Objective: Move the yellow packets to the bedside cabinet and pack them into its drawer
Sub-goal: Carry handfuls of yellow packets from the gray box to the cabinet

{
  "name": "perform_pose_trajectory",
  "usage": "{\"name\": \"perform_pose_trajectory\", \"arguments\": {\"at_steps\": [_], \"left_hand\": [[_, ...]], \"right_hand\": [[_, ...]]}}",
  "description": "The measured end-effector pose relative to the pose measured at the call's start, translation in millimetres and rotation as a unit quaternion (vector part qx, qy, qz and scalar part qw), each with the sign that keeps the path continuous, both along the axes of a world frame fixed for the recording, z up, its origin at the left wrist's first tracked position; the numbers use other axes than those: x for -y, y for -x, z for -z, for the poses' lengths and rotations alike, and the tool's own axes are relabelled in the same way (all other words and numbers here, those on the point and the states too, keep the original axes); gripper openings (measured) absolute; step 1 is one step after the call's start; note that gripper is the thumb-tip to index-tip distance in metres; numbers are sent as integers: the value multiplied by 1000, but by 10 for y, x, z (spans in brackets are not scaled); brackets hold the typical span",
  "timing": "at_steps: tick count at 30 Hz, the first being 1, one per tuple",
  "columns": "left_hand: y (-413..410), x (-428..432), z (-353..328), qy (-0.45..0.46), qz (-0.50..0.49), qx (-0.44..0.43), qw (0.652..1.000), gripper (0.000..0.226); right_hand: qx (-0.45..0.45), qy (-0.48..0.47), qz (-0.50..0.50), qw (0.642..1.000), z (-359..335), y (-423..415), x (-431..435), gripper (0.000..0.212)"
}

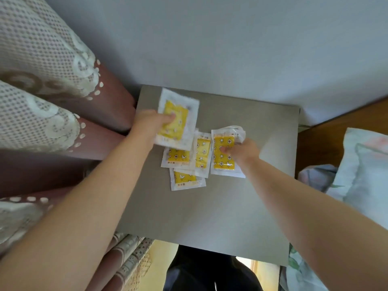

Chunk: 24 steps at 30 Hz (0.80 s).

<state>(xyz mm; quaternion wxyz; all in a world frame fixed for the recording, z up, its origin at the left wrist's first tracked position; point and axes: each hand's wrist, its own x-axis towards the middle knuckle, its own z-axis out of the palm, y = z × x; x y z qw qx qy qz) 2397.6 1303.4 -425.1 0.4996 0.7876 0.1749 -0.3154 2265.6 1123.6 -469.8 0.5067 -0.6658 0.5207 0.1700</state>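
Note:
Several yellow packets with white borders lie on the grey top of the bedside cabinet (241, 206). My left hand (147, 124) pinches one packet (178, 118) and holds it lifted above the back left of the top. My right hand (243, 153) grips another packet (223, 156) by its right edge, with crumpled white wrapping behind the fingers. Three more packets lie between and below the hands: one flat (178, 157), one upright (202, 152), one nearest me (185, 178). The drawer is not visible.
A maroon sofa (100, 106) with white lace covers stands to the left, touching the cabinet. A grey wall (231, 49) runs behind. At the right are a wooden surface (327, 139) and a light floral pillow (365, 169). My dark-clothed legs (210, 271) show below the cabinet's front edge.

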Motion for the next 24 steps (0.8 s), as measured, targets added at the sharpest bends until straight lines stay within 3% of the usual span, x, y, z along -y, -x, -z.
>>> {"name": "perform_pose_trajectory", "arguments": {"at_steps": [3,6,12,13,16,20,24], "left_hand": [[457,-40,361,-165,130,19,978,14],[764,48,519,-291,185,96,934,44],[742,160,466,-267,125,113,949,95],[735,167,465,-271,120,119,947,93],[716,163,481,-319,173,142,921,61],[657,122,482,-310,170,94,930,80],[622,128,502,-291,157,83,940,84]], "right_hand": [[-7,1,-7,1000,-21,-3,-1,23],[-6,6,3,1000,-19,4,-8,25],[13,11,15,1000,25,24,-21,20],[15,10,16,1000,28,28,-26,20],[18,16,14,1000,24,36,-36,21],[19,20,10,1000,15,39,-33,20],[21,22,6,1000,16,43,-36,19]]}}
